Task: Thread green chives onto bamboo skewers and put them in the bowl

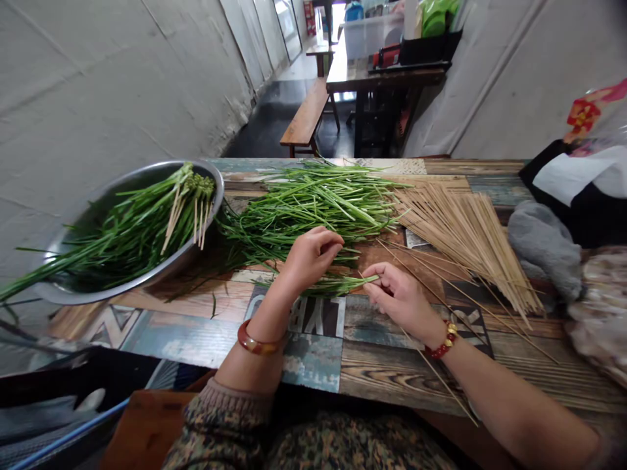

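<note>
My right hand [404, 300] is closed around a thin bamboo skewer [443, 382], which slants out below the palm towards the table's front edge. Its fingertips also meet the pale ends of a small bunch of chives [337, 284] lying on the table. Just left of it, my left hand [313, 258] hovers by the large chive pile [318, 202] with fingers curled together. Whatever those fingers may hold is hidden. A fan of loose bamboo skewers [470, 241] lies right of the pile, several of them stray towards me.
At the left, a steel basin [218, 196] holds skewered chives [191, 189]. A grey cloth [543, 245] and a plastic bag of pale things [602, 307] lie on the right. Behind the patterned table [304, 365] stand a wooden bench [308, 114] and another table [386, 79].
</note>
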The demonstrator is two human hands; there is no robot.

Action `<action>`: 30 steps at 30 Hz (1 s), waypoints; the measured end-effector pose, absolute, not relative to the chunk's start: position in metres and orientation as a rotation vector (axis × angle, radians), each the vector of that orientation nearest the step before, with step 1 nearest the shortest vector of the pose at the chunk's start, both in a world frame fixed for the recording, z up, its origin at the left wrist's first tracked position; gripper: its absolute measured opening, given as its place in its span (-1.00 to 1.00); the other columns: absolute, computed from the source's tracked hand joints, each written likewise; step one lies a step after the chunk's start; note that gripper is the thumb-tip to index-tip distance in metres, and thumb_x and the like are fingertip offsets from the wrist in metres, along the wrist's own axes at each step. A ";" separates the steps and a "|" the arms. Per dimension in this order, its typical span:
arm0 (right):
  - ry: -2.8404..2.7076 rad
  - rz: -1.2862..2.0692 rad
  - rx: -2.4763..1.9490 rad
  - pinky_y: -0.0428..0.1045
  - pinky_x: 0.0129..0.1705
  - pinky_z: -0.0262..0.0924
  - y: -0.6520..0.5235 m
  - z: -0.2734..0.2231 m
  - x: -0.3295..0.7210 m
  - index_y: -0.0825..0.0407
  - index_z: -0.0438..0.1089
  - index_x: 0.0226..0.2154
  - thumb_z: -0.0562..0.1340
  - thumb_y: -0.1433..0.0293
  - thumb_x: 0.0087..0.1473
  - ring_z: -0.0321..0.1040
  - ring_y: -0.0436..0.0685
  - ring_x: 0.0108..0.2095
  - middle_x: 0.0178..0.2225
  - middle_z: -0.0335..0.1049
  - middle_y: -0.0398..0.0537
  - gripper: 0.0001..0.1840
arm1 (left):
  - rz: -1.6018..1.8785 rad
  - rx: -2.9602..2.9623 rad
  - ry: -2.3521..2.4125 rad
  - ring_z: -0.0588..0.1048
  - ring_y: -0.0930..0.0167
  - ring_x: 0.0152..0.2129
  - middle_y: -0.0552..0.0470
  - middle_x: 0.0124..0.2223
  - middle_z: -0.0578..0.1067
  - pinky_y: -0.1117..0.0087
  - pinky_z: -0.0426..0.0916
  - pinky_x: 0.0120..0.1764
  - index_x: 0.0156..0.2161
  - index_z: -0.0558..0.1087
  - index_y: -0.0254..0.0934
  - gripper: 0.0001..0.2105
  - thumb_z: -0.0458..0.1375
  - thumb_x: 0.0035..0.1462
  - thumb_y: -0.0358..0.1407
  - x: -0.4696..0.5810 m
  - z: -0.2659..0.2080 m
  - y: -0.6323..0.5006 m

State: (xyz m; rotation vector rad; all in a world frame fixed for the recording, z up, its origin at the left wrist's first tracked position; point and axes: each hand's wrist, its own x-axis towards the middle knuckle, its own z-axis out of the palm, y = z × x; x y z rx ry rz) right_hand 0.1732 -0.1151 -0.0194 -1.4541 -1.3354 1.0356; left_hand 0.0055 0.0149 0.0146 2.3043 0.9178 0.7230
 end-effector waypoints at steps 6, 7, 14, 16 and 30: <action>-1.310 1.044 -1.456 -0.14 -0.62 0.09 -0.114 -0.021 0.178 0.07 0.34 -0.17 0.17 0.31 0.12 0.19 -0.07 -0.66 -0.57 0.35 -0.20 -0.76 | 0.374 2.733 0.924 0.39 0.34 -0.33 -0.04 -0.33 0.45 0.34 0.27 -0.25 -0.33 0.53 -0.28 -0.92 0.18 0.08 -0.38 0.004 0.008 0.017; -1.314 1.038 -1.457 -0.14 -0.62 0.09 -0.114 -0.022 0.178 0.07 0.35 -0.16 0.18 0.31 0.12 0.19 -0.07 -0.66 -0.56 0.36 -0.20 -0.76 | 0.329 2.779 0.917 0.39 0.33 -0.32 -0.05 -0.32 0.45 0.32 0.27 -0.24 -0.33 0.53 -0.28 -0.93 0.20 0.06 -0.37 0.004 0.008 0.017; -1.266 1.029 -1.480 -0.13 -0.61 0.10 -0.114 -0.021 0.177 0.08 0.36 -0.11 0.17 0.31 0.12 0.20 -0.06 -0.64 -0.54 0.36 -0.19 -0.71 | 0.582 2.629 0.889 0.40 0.36 -0.31 -0.05 -0.31 0.47 0.31 0.27 -0.19 -0.40 0.49 -0.30 -0.87 0.11 0.11 -0.42 0.008 0.007 0.018; -1.244 1.034 -1.498 -0.13 -0.61 0.08 -0.114 -0.019 0.177 0.09 0.37 -0.11 0.17 0.31 0.12 0.18 -0.06 -0.64 -0.56 0.33 -0.21 -0.70 | 0.700 2.428 0.836 0.42 0.39 -0.31 -0.03 -0.31 0.48 0.35 0.28 -0.18 -0.39 0.47 -0.31 -0.90 0.11 0.11 -0.42 0.010 0.008 0.016; -1.173 0.876 -1.496 -0.14 -0.62 0.08 -0.117 -0.012 0.176 0.07 0.40 -0.14 0.18 0.33 0.12 0.17 -0.08 -0.63 -0.53 0.35 -0.18 -0.75 | 0.577 1.683 0.811 0.39 0.50 -0.49 0.02 -0.42 0.51 0.50 0.27 -0.39 -0.34 0.52 -0.40 -0.82 0.14 0.08 -0.30 0.030 0.012 -0.007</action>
